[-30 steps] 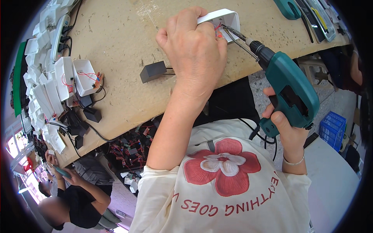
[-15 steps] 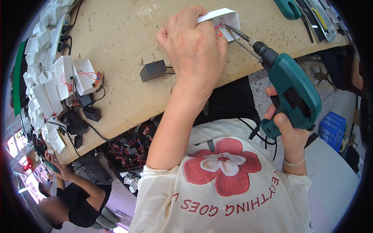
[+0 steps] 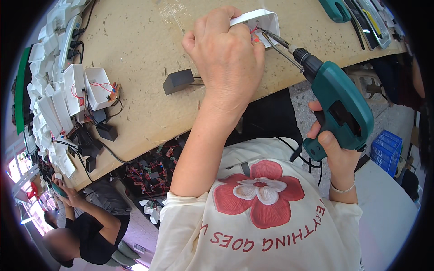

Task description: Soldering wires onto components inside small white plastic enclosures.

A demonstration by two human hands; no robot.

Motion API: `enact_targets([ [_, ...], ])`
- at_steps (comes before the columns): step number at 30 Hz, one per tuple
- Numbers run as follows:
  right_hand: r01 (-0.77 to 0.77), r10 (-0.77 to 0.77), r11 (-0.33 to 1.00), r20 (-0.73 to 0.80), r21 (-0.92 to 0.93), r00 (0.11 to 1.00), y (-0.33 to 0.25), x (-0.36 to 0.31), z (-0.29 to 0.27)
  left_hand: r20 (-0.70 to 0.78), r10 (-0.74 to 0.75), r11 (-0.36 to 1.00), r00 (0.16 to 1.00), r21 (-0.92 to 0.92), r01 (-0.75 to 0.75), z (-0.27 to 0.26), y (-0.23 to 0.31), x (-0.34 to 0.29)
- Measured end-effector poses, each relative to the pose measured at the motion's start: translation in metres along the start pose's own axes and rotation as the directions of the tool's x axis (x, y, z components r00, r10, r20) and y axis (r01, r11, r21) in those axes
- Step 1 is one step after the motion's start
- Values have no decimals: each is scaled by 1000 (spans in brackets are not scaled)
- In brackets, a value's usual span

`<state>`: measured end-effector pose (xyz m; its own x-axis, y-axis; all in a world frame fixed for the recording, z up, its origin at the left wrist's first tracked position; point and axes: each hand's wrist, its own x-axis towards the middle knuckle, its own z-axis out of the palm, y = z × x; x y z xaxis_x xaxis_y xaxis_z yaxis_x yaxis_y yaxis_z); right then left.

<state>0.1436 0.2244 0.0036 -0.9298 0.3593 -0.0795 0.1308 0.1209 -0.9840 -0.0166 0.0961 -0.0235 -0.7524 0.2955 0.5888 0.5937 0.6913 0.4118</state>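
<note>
My left hand is closed around a white plastic case at the table's far side, its fingers partly hiding the inside. Red wires and small orange parts show within the case. On the right, my right hand grips the handle of a green soldering gun, a finger by its trigger. The gun's slim metal tip reaches into the case beside the wires, with a thin feed tube alongside. Whether the tip touches a wire is too small to tell. A black block-shaped adapter lies left of my wrist, its cord passing under it.
White cases with wires and boards, black adapters and a power strip line the table's left side. Tools in a tray lie far right. Below the edge sits a bin of wired parts. A co-worker works at lower left.
My hands, the case and the soldering gun hold practically the same place. At lower left, the co-worker's hands have shifted slightly.
</note>
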Motion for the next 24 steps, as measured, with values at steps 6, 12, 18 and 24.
enact_targets([
  [6,-8,8,1000,3,8,1000,-1,0,0,6,-24,999,1000,-28,24,0,0,1],
  [12,5,-5,1000,-1,-1,1000,-1,1,1,19,-20,999,1000,-42,20,11,-12,-4],
  [18,16,-16,1000,-10,-9,1000,-2,0,1,18,-24,999,1000,-36,25,-1,-1,1],
  [24,49,-48,997,-9,66,999,0,-2,0,10,-22,999,1000,-49,23,-1,-1,1],
])
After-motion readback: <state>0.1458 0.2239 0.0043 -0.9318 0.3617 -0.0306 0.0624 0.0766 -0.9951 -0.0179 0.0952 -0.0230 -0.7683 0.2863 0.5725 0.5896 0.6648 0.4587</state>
